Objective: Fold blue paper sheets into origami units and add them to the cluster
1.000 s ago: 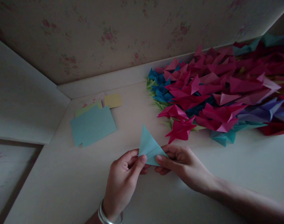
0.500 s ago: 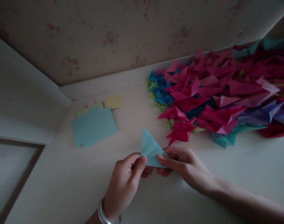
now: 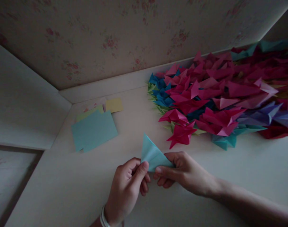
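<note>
A light-blue sheet of origami paper (image 3: 152, 155), folded into a triangle, is held above the white table between my two hands. Its tip points away from me. My left hand (image 3: 131, 178) pinches the left corner, thumb on top. My right hand (image 3: 179, 170) grips the lower right edge, with the thumb along the front and fingers behind. Parts of the fingers are hidden by the paper. Beyond it, at the right, lies a heap of folded paper pieces (image 3: 212, 91), mostly pink and red, with some blue, green, purple and teal. The nearest is a bright pink one (image 3: 181, 135).
Flat light-blue sheets (image 3: 94, 130) lie on the white table (image 3: 70, 186) at the left, overlapping a light-green sheet (image 3: 96, 112). A small yellow sheet (image 3: 114, 104) is beside them. A floral-papered wall (image 3: 92, 41) closes off the back, and a white panel (image 3: 23, 97) stands at the left.
My right thumb has slid left along the lower edge of the paper, and the right fingers have shifted lower. My left fingers have curled down slightly. The camera view has shifted a little.
</note>
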The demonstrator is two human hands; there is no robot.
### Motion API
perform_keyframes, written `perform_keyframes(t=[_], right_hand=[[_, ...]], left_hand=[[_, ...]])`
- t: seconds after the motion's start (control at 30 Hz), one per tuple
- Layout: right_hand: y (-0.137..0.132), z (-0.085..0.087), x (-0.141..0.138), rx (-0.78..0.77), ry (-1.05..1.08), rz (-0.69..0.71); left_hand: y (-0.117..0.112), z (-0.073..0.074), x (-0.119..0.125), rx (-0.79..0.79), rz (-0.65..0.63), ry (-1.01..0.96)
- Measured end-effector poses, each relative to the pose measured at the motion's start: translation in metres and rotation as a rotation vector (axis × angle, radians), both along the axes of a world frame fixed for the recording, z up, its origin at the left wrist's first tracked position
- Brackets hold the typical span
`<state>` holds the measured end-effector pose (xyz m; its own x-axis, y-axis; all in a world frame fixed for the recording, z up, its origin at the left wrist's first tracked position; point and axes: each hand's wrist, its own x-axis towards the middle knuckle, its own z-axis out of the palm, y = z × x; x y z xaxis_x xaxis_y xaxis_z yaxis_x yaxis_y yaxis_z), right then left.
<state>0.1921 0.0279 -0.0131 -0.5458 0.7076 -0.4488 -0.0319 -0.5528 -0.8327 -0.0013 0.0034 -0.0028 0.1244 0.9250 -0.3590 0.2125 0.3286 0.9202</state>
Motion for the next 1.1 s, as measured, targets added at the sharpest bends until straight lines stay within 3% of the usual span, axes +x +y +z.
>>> perform_keyframes(t=[0.13,0.63,0.7,0.83,0.97,1.1], right_hand=[[0.004,0.001,0.007,0.01,-0.052,-0.015],[0.008,0.008,0.02,0.104,-0.146,0.193],[0.011,0.01,0.023,0.19,-0.192,0.138],[0.017,0.012,0.02,0.311,-0.165,-0.161],[0.01,0.009,0.007,0.187,0.061,-0.089],[0.001,0.006,0.0,0.117,0.011,-0.099]], left_hand=[[0.004,-0.001,-0.004,-0.005,0.082,-0.03],[0.004,-0.004,-0.004,-0.012,0.135,-0.066],[0.005,-0.004,-0.004,-0.016,0.136,-0.056],[0.001,-0.002,0.0,-0.093,-0.009,-0.064],[-0.006,-0.001,0.007,-0.132,-0.165,0.003],[-0.008,-0.001,0.01,-0.137,-0.238,0.053]])
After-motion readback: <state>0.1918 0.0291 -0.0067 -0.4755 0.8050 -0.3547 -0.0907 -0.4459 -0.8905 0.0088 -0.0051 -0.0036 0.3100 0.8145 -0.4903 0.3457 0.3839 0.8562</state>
